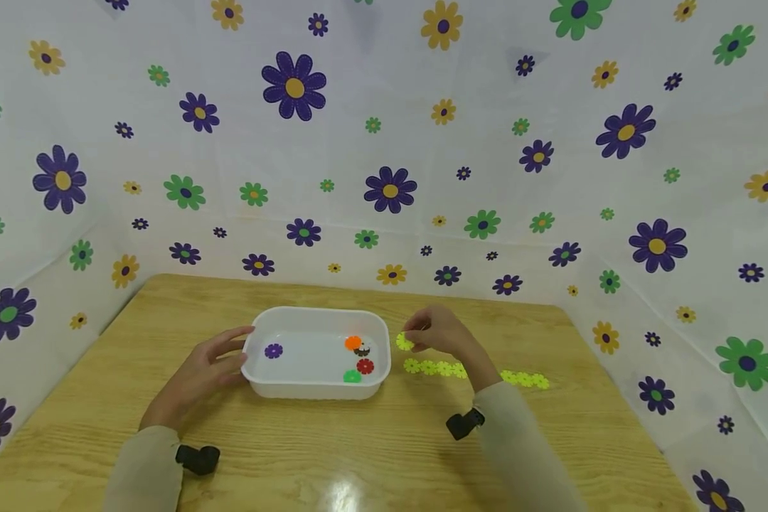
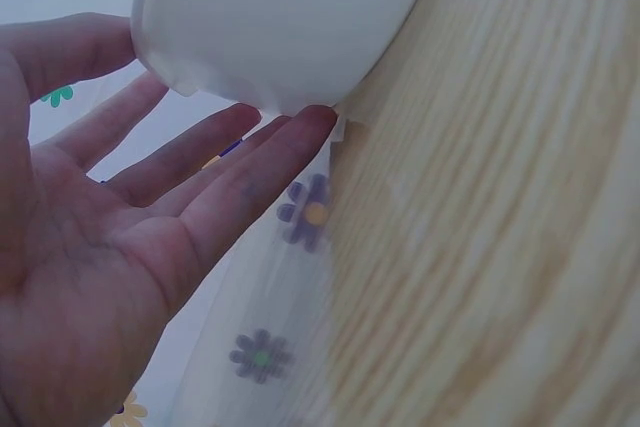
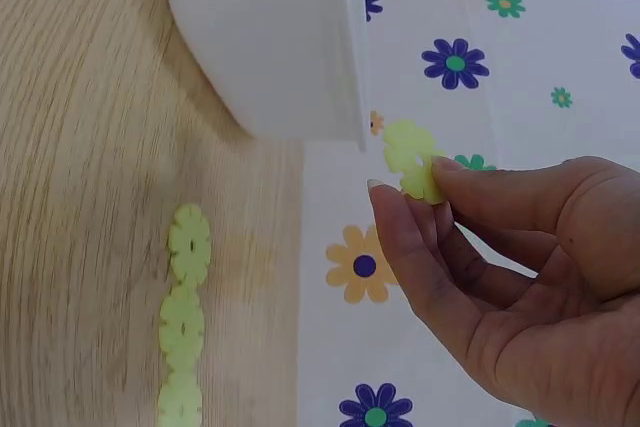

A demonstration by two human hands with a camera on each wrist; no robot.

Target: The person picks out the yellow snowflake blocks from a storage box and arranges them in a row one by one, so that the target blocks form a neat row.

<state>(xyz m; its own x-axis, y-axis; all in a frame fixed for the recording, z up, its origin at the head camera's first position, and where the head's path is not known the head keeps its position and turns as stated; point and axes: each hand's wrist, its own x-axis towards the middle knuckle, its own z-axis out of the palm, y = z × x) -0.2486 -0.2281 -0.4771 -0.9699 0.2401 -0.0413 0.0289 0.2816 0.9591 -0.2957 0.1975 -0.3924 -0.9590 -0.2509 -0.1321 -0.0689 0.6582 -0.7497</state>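
Observation:
A white plastic tub (image 1: 313, 390) stands on the table, with my left hand (image 1: 212, 364) at its left end. In the left wrist view the fingertips (image 2: 318, 119) touch the tub's outer wall, the fingers spread and nearly straight. Just past the tub's right end, my right hand (image 1: 440, 333) pinches a yellow-green snowflake disc (image 3: 412, 159) between thumb and fingers, raised above the table. Below that hand lies a row of yellow-green snowflake discs (image 1: 429, 368), its middle hidden behind the wrist.
Inside the tub lie a purple disc (image 1: 273, 350), an orange disc (image 1: 353, 343), a red disc (image 1: 365, 366), a green disc (image 1: 353, 376) and a dark brown disc (image 1: 361, 350) beside a white one. A flower-print cloth (image 1: 339, 142) hangs behind the wooden table (image 1: 281, 455).

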